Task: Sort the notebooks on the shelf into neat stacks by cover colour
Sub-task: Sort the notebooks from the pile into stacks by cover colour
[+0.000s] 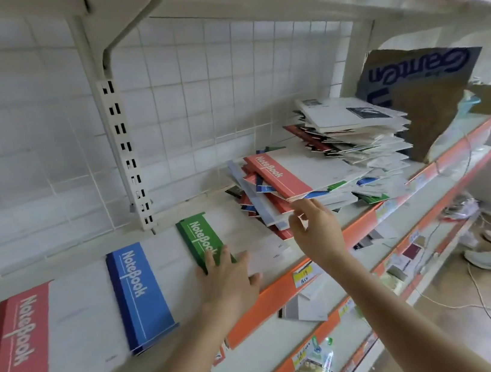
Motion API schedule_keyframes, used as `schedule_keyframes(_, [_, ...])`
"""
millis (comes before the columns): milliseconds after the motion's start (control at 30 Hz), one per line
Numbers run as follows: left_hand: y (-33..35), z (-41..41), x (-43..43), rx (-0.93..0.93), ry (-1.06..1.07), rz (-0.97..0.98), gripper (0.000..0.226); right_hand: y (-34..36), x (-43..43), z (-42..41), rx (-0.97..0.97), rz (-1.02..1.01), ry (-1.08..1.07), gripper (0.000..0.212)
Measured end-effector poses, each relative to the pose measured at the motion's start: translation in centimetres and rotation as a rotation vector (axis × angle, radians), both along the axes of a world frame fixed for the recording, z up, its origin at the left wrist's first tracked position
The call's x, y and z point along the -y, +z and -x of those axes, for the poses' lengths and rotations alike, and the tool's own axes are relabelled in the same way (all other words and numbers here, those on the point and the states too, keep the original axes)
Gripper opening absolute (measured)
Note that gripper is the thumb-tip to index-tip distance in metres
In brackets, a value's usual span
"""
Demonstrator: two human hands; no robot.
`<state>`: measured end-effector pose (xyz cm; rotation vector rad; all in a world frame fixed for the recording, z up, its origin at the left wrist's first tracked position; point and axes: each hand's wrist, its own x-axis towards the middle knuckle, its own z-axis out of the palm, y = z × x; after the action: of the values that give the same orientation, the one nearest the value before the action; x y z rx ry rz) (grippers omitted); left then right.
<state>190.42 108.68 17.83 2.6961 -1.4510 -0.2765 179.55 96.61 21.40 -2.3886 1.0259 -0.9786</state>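
Notebooks (141, 295): three laid out, one pile (315, 173); left grip (229, 279) flat on green notebook (198, 239), right grip (316, 229) half-open.

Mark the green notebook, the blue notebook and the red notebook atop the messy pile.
green notebook (198, 239), head view, on its green title band.
blue notebook (141, 295), head view, on its blue title band.
red notebook atop the pile (274, 175), head view, on its red title band.
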Motion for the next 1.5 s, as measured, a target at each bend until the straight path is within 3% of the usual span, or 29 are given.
schedule_keyframes(167, [-0.2, 0.4, 1.5, 0.03, -0.042, 0.024, 0.052, -0.7, 0.8, 1.2, -0.188, 0.184, -0.072, 0.028])
schedule_keyframes(400, [-0.3, -0.1, 1.9, 0.028, -0.017, 0.073, 0.054, 0.4, 3.3, 1.4, -0.371, 0.256, -0.154, 0.039])
schedule_keyframes(700, [2.1, -1.1, 4.3, 0.215, 0.0, 0.368, 0.054, 3.2, 9.4, -1.0, -0.591, 0.222, 0.203, 0.056])
schedule_keyframes(800, [2.5, -1.0, 6.2, 0.307, 0.0, 0.457, 0.049, 3.0, 10.7, -1.4, -0.626, 0.225, 0.313, 0.057])
schedule_keyframes(967, [3.2, 0.0, 8.4, 0.324, 0.074, 0.432, 0.049, 2.8, 11.6, -1.8, -0.554, 0.282, 0.338, 0.042])
schedule_keyframes(1100, [2.9, 0.9, 9.0, 0.283, 0.132, 0.533, 0.046, 2.9, 12.0, -2.7, -0.487, 0.388, 0.338, 0.035])
schedule_keyframes(1167, [2.6, 1.0, 8.8, 0.154, 0.228, 0.59, 0.044, 2.9, 12.4, -3.0, -0.459, 0.44, 0.342, 0.028])
schedule_keyframes(1333, [3.9, 2.2, 7.9, -0.547, 0.497, 0.846, 0.065, 2.0, 10.8, -1.7, -0.19, 0.487, 0.6, 0.032])
schedule_keyframes(1433, [4.4, 2.5, 7.6, -1.046, 0.718, 1.16, 0.043, 1.3, 8.8, -0.7, -0.042, 0.552, 0.908, 0.031])
schedule_keyframes(1500, [4.8, 2.9, 7.1, -1.255, 0.811, 1.356, 0.027, 0.9, 8.1, -0.4, -0.09, 0.543, 1.092, 0.037])
